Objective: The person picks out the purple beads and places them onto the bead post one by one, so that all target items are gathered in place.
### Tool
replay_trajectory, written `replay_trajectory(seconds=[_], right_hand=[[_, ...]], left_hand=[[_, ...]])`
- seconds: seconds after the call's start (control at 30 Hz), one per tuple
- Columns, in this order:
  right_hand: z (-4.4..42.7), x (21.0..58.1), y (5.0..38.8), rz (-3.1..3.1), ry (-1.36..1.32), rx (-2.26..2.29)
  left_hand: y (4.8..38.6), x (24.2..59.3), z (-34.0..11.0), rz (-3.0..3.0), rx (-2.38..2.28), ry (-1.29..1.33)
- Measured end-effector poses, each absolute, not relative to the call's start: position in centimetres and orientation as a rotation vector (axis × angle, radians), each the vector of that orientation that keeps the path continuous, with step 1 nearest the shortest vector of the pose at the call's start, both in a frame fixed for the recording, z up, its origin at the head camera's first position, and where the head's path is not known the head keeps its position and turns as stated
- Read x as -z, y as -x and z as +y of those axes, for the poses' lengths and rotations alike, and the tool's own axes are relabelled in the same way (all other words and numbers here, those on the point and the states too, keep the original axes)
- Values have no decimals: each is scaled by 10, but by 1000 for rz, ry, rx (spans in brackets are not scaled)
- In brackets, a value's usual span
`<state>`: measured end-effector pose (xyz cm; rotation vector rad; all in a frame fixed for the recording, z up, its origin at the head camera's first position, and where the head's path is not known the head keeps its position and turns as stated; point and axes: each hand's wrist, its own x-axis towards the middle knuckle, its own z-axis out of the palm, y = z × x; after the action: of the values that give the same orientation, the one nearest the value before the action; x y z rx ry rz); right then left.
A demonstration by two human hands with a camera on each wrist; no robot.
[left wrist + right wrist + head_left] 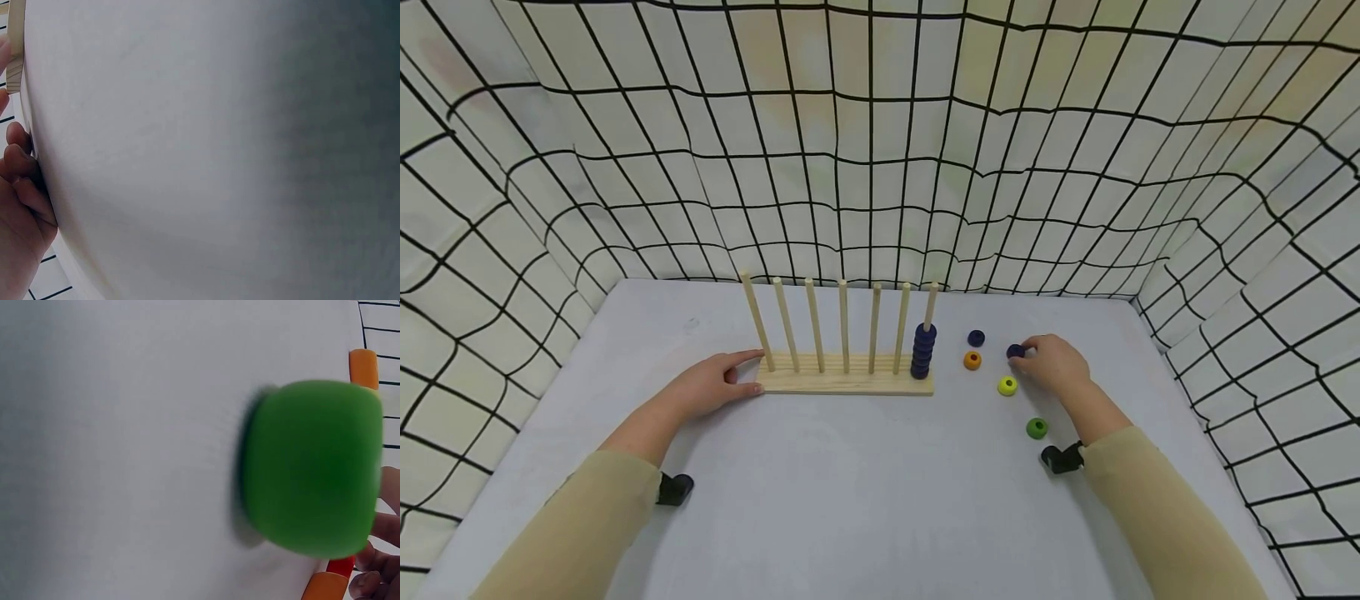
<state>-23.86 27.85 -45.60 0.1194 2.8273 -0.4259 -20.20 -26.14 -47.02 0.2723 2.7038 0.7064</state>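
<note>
A wooden peg rack [850, 382] with several upright pegs stands on the white table. Dark blue beads [922, 352] are stacked on its rightmost peg. My left hand [703, 385] grips the rack's left end between thumb and index finger; in the left wrist view the other fingers [22, 162] are curled. My right hand [1054, 364] pinches a dark blue bead [1016, 352] at the table, right of the rack. Near it lie another dark blue bead [976, 338], an orange bead [972, 360], a yellow bead [1007, 386] and a green bead [1037, 428].
In the right wrist view, the green bead looms large, with a red bead [341, 566] and an orange bead [325, 587] below it. A black net [871, 158] stands around the table's back and sides. Black wrist mounts [676, 490] show beside both sleeves.
</note>
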Motion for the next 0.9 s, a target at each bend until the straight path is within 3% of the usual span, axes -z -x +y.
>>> replay_trajectory(seconds=[0.9], right_hand=[[269, 448, 230, 2905, -59, 436]], left_hand=[[201, 470, -263, 2696, -710, -277]])
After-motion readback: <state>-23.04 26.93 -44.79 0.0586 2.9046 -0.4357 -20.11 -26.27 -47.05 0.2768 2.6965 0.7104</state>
